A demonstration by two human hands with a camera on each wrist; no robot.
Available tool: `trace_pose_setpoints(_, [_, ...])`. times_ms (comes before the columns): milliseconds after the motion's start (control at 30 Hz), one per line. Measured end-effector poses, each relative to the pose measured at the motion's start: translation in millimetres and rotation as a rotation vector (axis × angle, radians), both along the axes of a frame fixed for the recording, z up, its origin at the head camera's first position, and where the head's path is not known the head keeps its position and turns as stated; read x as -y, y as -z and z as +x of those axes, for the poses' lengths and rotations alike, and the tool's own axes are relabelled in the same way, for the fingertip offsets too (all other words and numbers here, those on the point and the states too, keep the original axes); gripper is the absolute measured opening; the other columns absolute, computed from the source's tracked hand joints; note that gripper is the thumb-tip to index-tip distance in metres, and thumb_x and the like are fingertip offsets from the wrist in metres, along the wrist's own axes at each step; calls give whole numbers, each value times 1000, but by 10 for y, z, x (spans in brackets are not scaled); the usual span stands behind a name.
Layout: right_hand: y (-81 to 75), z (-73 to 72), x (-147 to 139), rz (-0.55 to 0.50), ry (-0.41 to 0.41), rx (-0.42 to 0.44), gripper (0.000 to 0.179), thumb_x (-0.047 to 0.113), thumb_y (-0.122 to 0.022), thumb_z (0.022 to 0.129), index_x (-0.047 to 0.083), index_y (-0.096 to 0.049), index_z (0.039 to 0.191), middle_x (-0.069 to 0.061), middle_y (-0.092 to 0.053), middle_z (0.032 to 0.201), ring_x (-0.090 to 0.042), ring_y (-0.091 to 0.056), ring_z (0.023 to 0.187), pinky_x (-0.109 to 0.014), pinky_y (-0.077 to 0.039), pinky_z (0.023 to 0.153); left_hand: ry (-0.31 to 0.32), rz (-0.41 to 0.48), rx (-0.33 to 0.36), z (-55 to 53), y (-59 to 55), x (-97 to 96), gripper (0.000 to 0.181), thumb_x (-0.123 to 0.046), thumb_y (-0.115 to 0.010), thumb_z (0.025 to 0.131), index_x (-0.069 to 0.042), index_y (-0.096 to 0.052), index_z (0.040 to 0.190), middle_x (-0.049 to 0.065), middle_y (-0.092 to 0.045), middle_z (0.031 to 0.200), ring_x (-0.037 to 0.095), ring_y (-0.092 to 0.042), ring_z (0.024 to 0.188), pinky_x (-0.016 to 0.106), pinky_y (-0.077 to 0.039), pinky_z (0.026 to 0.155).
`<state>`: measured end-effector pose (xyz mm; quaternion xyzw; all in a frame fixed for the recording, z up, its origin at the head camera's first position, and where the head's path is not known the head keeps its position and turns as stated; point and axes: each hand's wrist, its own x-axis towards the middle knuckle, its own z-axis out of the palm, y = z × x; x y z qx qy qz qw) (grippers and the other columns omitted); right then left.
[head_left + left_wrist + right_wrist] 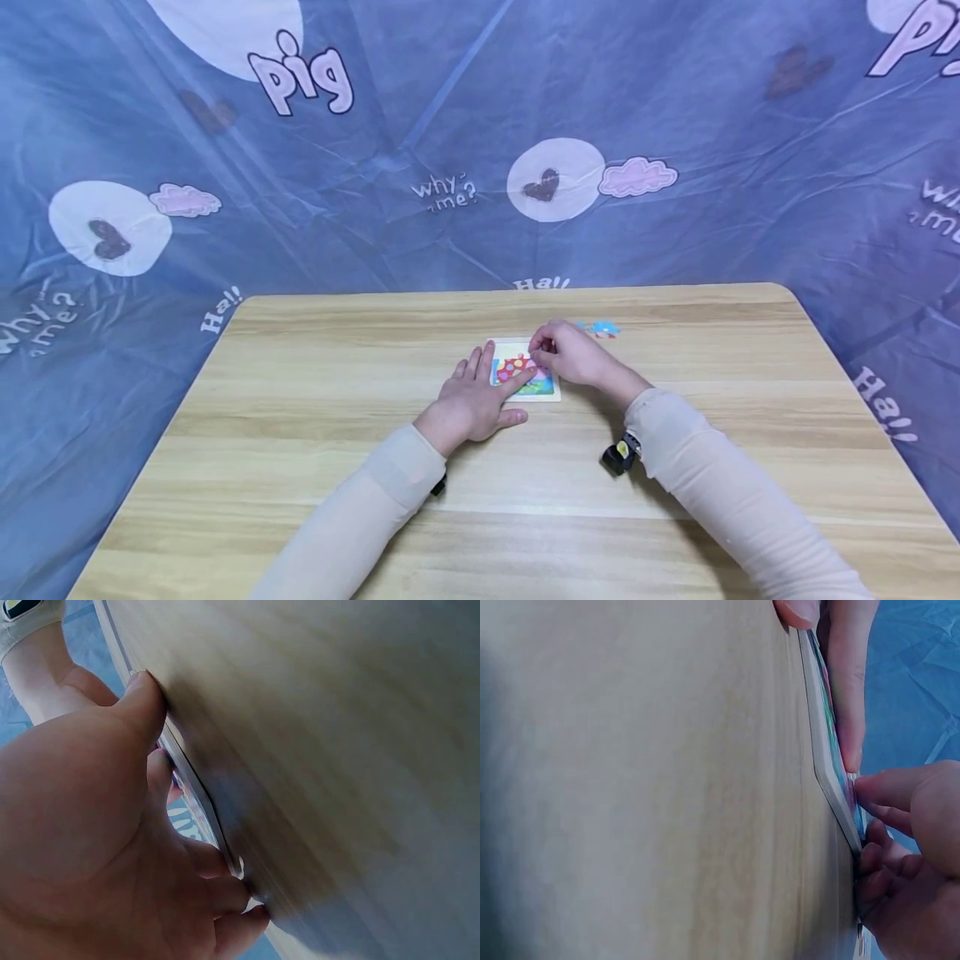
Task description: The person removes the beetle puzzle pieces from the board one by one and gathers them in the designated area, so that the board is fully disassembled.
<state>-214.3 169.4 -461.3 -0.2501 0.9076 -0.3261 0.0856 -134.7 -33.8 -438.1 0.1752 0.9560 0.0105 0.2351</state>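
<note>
A small jigsaw puzzle board (557,392) with a pale frame lies on the table, its picture red with dots, blue and green. My left hand (474,402) rests flat over the board's left side, fingers spread and index finger reaching across the picture. At the upper right of the board, my right hand (573,354) pinches a puzzle piece between thumb and fingertips, low against the surface. The fingers hide most of that piece. From the side, the right wrist view has the board's edge (819,742) with both hands' fingertips meeting over it.
Loose blue and red puzzle pieces (602,329) lie just beyond my right hand. Wood-grain table (300,392) surrounds the board. Behind the table's far edge hangs a blue printed cloth (420,250).
</note>
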Motion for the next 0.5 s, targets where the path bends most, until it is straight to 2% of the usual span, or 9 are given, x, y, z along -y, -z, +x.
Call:
trace_pose_setpoints(200, [-40,43,-8,20,38,0,7,10,-73,100,8,-78,105,-13,-62,111,-25,-57,97,-42,-50,88,-12,7,7,-20,1,-7,70,-69,-44,108,-56,-12,169,22,6,182,38,-3,171,67,-14,134])
trace_pose_setpoints(433, [-53,68,-15,30,37,-4,8,13,-73,101,10,-79,107,-14,-61,122,-26,-58,99,-44,-51,89,-23,0,18,-15,-4,-11,70,-69,-44,108,-57,-12,169,21,6,182,37,-2,171,67,-14,134])
trace_pose_setpoints(500, [-54,71,-18,31,29,-16,9,12,-73,100,10,-79,107,-15,-63,123,-27,-60,104,-46,-52,92,-23,5,11,-40,70,-6,70,-70,-45,107,-59,-13,168,22,5,182,39,-3,171,70,-15,133])
